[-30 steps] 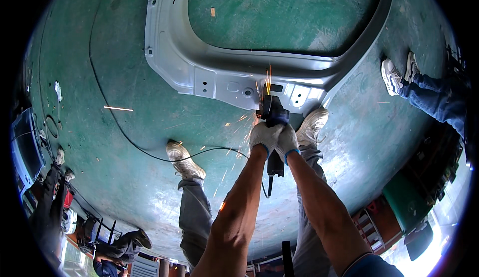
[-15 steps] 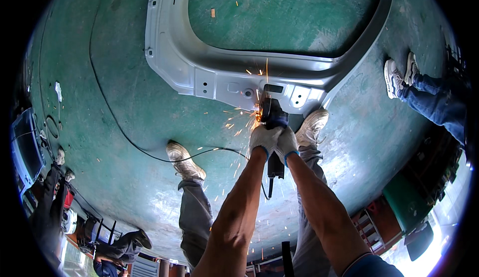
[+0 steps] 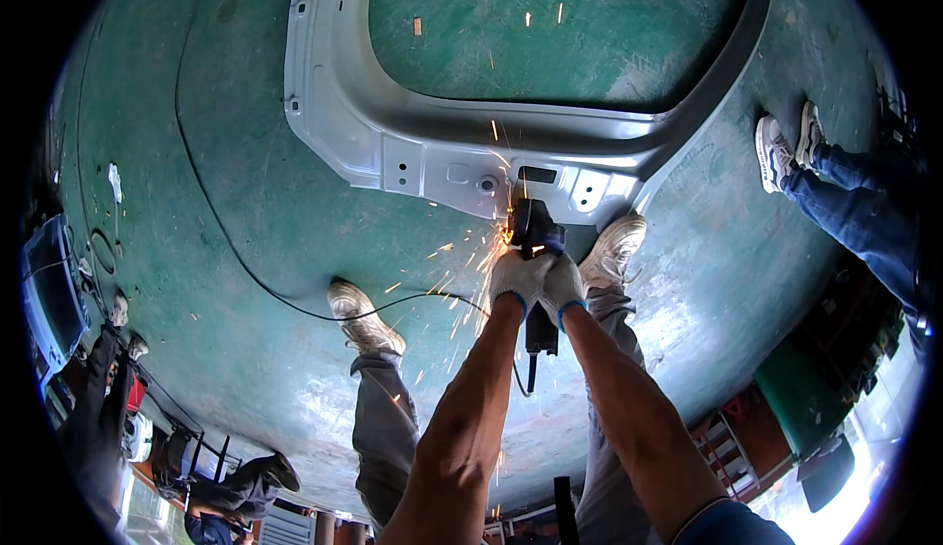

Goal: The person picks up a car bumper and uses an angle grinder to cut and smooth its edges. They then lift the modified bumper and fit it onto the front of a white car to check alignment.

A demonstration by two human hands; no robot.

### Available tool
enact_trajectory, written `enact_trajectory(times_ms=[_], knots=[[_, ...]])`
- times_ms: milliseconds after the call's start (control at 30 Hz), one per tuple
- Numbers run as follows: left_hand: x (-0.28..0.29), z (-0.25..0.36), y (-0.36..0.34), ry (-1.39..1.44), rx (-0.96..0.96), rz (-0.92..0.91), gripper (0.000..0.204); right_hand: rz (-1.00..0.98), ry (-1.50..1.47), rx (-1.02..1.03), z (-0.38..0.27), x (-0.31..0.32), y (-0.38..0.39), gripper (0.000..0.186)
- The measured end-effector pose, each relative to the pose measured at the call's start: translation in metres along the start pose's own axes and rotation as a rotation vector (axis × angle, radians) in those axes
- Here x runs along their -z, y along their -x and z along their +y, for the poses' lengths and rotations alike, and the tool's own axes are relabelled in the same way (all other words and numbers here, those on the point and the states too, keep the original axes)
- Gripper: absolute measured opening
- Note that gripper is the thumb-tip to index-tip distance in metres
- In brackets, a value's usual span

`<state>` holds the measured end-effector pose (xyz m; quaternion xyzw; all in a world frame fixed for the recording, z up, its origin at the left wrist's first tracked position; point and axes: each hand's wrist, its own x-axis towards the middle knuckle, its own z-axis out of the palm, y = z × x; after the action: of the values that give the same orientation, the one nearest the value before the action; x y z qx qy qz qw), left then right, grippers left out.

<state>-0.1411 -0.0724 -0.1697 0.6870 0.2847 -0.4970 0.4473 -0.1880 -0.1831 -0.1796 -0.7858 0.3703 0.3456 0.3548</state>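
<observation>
Both my hands, in white work gloves with blue cuffs, are wrapped round a black angle grinder (image 3: 541,332). My left hand (image 3: 519,276) grips it on the left side, and my right hand (image 3: 564,282) is closed beside it, touching the left. The grinder's head meets the near edge of a grey sheet-metal car body panel (image 3: 393,142) lying on the floor. Orange sparks (image 3: 489,255) spray from the contact point, mostly down and to the left. The disc itself is hidden by the guard and the glare. My right shoe (image 3: 615,247) rests against the panel's near edge.
A black power cord (image 3: 231,241) loops from the grinder across the green floor (image 3: 246,152) to the left. My left shoe (image 3: 361,311) stands close to it. Another person's shoes (image 3: 776,152) are at the right. A seated person (image 3: 236,491) is at the lower left, near a blue panel (image 3: 51,295).
The grinder has shifted very slightly toward me along the panel edge. The spark spray has changed, now denser toward the lower left. Both hands keep their grip.
</observation>
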Motion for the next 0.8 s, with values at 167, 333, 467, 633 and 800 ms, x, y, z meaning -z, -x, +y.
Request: enact_trajectory(times_ms=[167, 333, 467, 633, 800], knots=[[-0.009, -0.017, -0.013, 0.020, 0.009, -0.008, 0.054, 0.002, 0.008, 0.010, 0.001, -0.001, 0.001, 0.051], [-0.008, -0.016, -0.010, 0.017, 0.029, -0.015, 0.055, -0.017, 0.009, -0.010, 0.002, -0.001, 0.001, 0.051], [-0.007, -0.022, -0.010, 0.034, 0.089, -0.062, 0.058, -0.050, 0.050, -0.048, -0.008, 0.002, 0.010, 0.051], [0.001, -0.024, 0.017, -0.016, 0.160, -0.060, 0.062, -0.100, 0.088, -0.106, 0.031, -0.021, 0.021, 0.049], [-0.033, -0.110, 0.015, 0.132, 0.247, -0.121, 0.065, -0.227, 0.324, -0.126, 0.068, -0.033, 0.048, 0.050]])
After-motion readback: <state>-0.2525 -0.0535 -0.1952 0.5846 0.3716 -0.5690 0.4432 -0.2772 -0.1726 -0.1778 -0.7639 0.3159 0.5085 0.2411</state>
